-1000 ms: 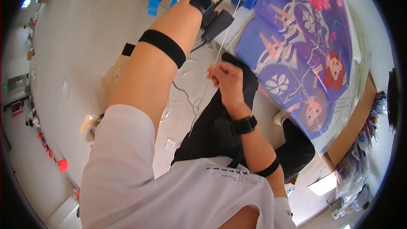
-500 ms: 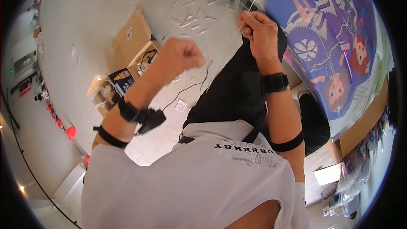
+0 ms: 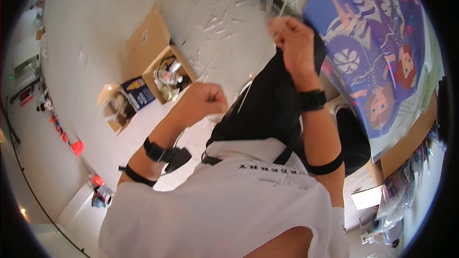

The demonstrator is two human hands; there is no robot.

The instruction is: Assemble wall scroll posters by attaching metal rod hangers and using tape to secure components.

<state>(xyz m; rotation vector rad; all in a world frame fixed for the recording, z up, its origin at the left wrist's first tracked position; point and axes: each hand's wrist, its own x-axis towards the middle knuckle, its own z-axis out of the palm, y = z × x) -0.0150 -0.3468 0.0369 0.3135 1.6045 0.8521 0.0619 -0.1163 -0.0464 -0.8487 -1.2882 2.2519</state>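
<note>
My right hand (image 3: 295, 40) is raised over my right leg, its thumb and fingers pinched on a thin pale string (image 3: 283, 9) that sticks up above the fingers. A short, pale, thin length (image 3: 245, 94) shows against my black trousers; whether it is the same string cannot be made out. My left hand (image 3: 203, 100) is closed in a loose fist, lower and to the left, beside my left thigh. Anything inside its curled fingers is hidden. Black straps with small devices are on both forearms (image 3: 313, 100).
To the left on the floor stand an open cardboard box (image 3: 169, 74) with plastic items and a smaller open box (image 3: 117, 107). Clear plastic scraps (image 3: 217, 26) are scattered ahead. On the right are large purple printed sheets (image 3: 373, 52) and plastic-wrapped goods (image 3: 399, 200).
My left hand has come down toward my body, still closed. My right hand has dropped slightly, keeping its pinch on the string. The open box's contents now show more.
</note>
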